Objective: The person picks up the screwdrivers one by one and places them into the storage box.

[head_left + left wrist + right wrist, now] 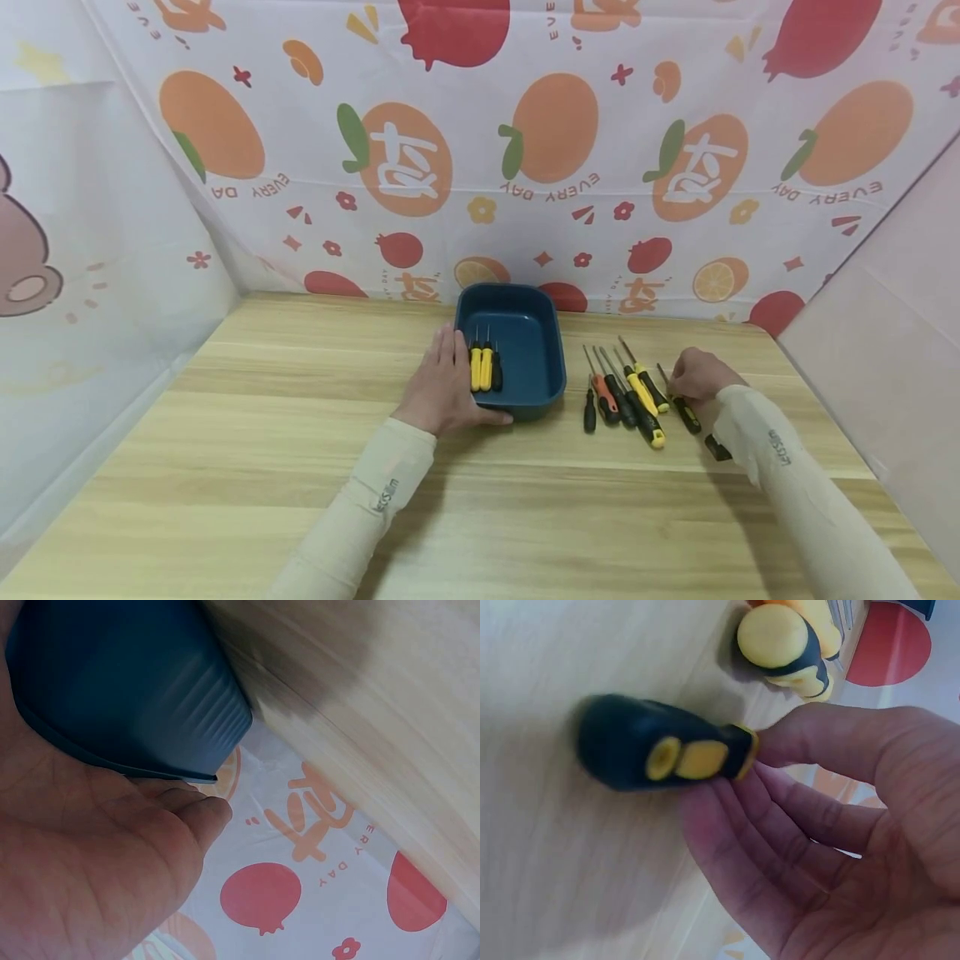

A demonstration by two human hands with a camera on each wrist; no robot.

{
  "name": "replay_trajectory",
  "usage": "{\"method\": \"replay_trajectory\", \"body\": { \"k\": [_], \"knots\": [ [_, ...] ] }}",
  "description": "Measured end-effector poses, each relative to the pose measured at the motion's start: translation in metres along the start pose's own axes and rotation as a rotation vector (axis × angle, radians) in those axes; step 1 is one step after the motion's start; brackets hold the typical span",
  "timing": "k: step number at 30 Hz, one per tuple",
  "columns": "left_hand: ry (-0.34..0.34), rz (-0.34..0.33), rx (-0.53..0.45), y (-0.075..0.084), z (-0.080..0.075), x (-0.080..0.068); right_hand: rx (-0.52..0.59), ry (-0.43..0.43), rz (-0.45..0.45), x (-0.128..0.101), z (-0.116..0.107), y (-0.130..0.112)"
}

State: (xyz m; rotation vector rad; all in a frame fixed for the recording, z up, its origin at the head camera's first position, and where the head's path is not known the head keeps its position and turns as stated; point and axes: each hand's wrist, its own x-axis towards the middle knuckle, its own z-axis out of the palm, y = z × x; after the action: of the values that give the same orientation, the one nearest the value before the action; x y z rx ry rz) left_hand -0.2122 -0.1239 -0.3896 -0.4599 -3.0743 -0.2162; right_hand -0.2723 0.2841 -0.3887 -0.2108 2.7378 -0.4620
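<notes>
Fruit-printed cloth hangs behind and beside a pale wooden table [300, 467], and the head view takes in the whole layout. A dark blue tray [542, 318] sits near the back, with three small screwdrivers [485, 367] lying against its left inner wall. The left hand [444, 385] rests flat against the tray's left outer side, fingers straight, thumb along the near edge. To the right of the tray lies a row of loose screwdrivers [626, 392], handles toward the person. The right hand [697, 377] reaches to the far right end of that row and pinches a black-and-yellow screwdriver [684, 408] near the top of its handle; the tool seems to be touching the table or just off it.

From the left wrist, the tray's ribbed outer wall [150, 690] fills the upper left and the open palm [97, 855] lies just beside it, fingers relaxed.

From the right wrist, the black handle with yellow inserts [667, 754] is blurred, held only between the thumb and fingertips [727, 825] at its collar, the butt end unsupported. Another yellow-capped handle [784, 641] lies close behind.

That light grip near one end could let the tool swing or slip out. Its nearness to the row could also knock a neighbour askew, and an unsteadied tray could slide.
</notes>
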Motion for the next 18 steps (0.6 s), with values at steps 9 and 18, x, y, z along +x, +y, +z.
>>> {"method": "replay_trajectory", "body": {
  "k": [9,18],
  "knots": [
    [0.001,-0.007,-0.018,-0.001,0.002,-0.001,0.114,0.072,0.006,0.004,-0.008,-0.009],
    [-0.008,-0.011,-0.027,0.0,0.0,0.0,0.282,0.199,-0.033,0.004,-0.018,-0.057]
  ]
}}
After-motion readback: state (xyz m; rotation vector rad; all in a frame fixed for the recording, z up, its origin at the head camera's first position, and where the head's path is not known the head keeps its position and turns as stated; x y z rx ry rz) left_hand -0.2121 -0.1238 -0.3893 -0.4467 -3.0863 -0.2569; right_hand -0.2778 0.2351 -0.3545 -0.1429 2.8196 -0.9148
